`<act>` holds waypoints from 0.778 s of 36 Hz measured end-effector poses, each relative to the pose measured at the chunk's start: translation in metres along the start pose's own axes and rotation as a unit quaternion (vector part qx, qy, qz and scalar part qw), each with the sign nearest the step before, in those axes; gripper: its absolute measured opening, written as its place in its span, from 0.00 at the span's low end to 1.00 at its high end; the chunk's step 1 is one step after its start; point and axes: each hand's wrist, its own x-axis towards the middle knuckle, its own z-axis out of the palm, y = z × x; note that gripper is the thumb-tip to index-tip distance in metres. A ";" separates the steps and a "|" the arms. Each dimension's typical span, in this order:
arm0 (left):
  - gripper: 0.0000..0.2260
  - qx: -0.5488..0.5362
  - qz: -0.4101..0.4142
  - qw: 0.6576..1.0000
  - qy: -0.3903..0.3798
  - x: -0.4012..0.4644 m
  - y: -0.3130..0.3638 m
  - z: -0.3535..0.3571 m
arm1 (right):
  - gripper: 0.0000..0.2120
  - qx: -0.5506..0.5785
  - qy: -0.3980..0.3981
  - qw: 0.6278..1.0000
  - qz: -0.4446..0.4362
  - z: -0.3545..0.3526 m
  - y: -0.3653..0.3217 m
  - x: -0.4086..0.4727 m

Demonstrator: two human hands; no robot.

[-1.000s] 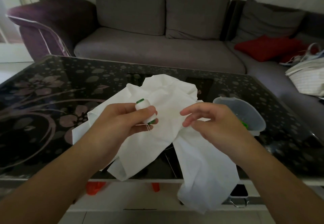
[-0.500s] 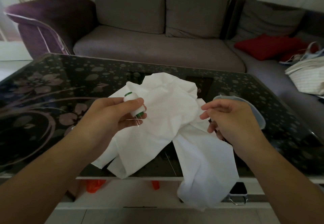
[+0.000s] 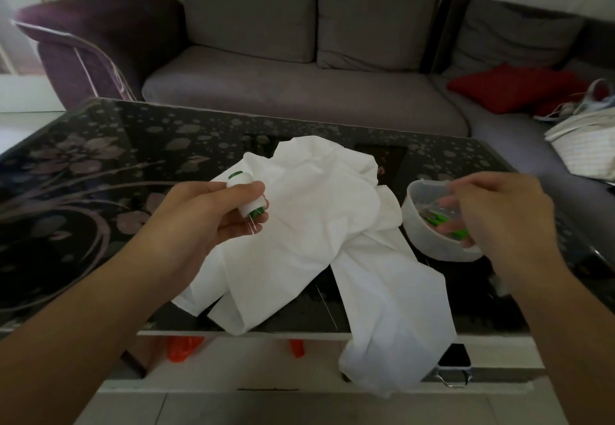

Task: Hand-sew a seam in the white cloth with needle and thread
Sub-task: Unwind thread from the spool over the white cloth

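The white cloth is spread crumpled on the surface, between both hands; a thread spool is gripped by the left hand, while the right hand, fingers curled, is dipped into a plastic tub.

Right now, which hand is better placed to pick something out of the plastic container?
Right hand: its fingers already reach into the translucent plastic container. Left hand grips the white thread spool over the white cloth.
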 end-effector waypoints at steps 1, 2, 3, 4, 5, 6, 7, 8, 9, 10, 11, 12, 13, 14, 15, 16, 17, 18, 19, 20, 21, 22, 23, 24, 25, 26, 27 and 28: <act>0.14 -0.001 -0.001 1.000 0.002 0.000 -0.001 -0.001 | 0.07 -0.026 0.016 1.000 -0.006 -0.001 0.001 -0.001; 0.14 -0.003 -0.002 1.000 0.002 0.000 -0.001 -0.001 | 0.07 -0.045 0.023 0.999 -0.013 -0.002 0.000 -0.001; 0.14 -0.004 -0.003 1.000 0.002 -0.001 -0.001 -0.002 | 0.07 -0.049 0.020 0.999 -0.011 -0.004 0.000 -0.001; 0.14 -0.006 -0.004 1.000 0.002 -0.001 -0.001 -0.001 | 0.06 -0.014 0.006 1.000 0.006 -0.006 -0.001 0.000; 0.14 -0.008 -0.004 1.000 0.001 -0.001 0.000 -0.001 | 0.05 0.046 -0.021 0.998 0.034 -0.008 -0.003 0.001; 0.14 -0.011 -0.004 1.000 0.001 -0.001 0.000 0.000 | 0.06 0.112 -0.048 0.991 0.062 -0.009 -0.005 0.002; 0.14 -0.013 -0.003 1.000 0.001 -0.001 0.000 0.000 | 0.08 0.153 -0.067 0.983 0.074 -0.010 -0.005 0.002; 0.13 -0.015 -0.002 1.000 0.002 -0.001 0.001 0.000 | 0.08 0.151 -0.071 0.983 0.070 -0.009 -0.003 0.004; 0.13 -0.017 -0.002 1.000 0.001 0.000 0.001 0.000 | 0.08 0.105 -0.059 0.991 0.062 -0.009 0.000 0.006; 0.13 -0.017 -0.002 1.000 0.001 0.000 0.000 -0.001 | 0.08 0.032 -0.033 0.998 0.047 -0.008 0.004 0.008; 0.13 -0.016 -0.003 1.000 0.001 -0.001 -0.001 -0.001 | 0.07 -0.044 -0.008 0.999 0.029 -0.007 0.007 0.008; 0.14 -0.014 -0.006 1.000 0.001 -0.001 -0.001 -0.001 | 0.07 -0.096 0.009 0.995 0.006 -0.006 0.010 0.009; 0.14 -0.013 -0.007 1.000 0.000 -0.001 -0.001 -0.001 | 0.07 -0.132 0.019 0.991 -0.020 -0.006 0.011 0.008; 0.15 -0.013 -0.006 1.000 -0.003 -0.001 -0.001 0.000 | 0.07 -0.149 0.029 0.988 -0.043 -0.006 0.011 0.008; 0.17 -0.014 -0.003 1.000 -0.008 -0.002 -0.001 0.000 | 0.07 -0.154 0.039 0.985 -0.062 -0.007 0.009 0.006; 0.19 -0.017 0.000 1.000 -0.015 -0.002 0.000 0.001 | 0.07 -0.148 0.048 0.984 -0.082 -0.008 0.006 0.005; 0.21 -0.020 0.003 1.000 -0.023 -0.003 0.001 0.002 | 0.07 -0.135 0.055 0.984 -0.101 -0.007 0.003 0.002; 0.22 -0.023 0.005 0.999 -0.032 -0.004 0.001 0.002 | 0.08 -0.111 0.054 0.985 -0.117 -0.005 -0.001 -0.002; 0.22 -0.027 0.007 0.999 -0.044 -0.005 0.000 0.003 | 0.09 -0.076 0.039 0.988 -0.129 -0.002 -0.006 -0.006; 0.21 -0.033 0.009 0.998 -0.060 -0.006 -0.001 0.004 | 0.10 -0.036 0.006 0.989 -0.141 0.002 -0.011 -0.011; 0.19 -0.040 0.010 0.996 -0.079 -0.007 -0.002 0.004 | 0.12 0.003 -0.046 0.986 -0.160 0.007 -0.015 -0.017; 0.17 -0.045 0.011 0.994 -0.100 -0.009 -0.003 0.005 | 0.15 0.036 -0.109 0.976 -0.184 0.013 -0.019 -0.025; 0.16 -0.049 0.014 0.992 -0.118 -0.010 -0.004 0.005 | 0.18 0.057 -0.175 0.961 -0.208 0.019 -0.024 -0.034; 0.15 -0.052 0.017 0.989 -0.134 -0.011 -0.004 0.005 | 0.19 0.065 -0.236 0.943 -0.226 0.025 -0.029 -0.043; 0.14 -0.054 0.020 0.987 -0.148 -0.011 -0.004 0.005 | 0.21 0.067 -0.286 0.926 -0.238 0.032 -0.034 -0.052; 0.14 -0.053 0.022 0.985 -0.162 -0.012 -0.005 0.006 | 0.21 0.073 -0.325 0.911 -0.244 0.038 -0.039 -0.059; 0.14 -0.044 0.025 0.983 -0.177 -0.012 -0.005 0.007 | 0.22 0.086 -0.352 0.898 -0.248 0.043 -0.041 -0.064; 0.14 -0.029 0.030 0.980 -0.194 -0.012 -0.005 0.007 | 0.21 0.101 -0.367 0.890 -0.252 0.047 -0.042 -0.068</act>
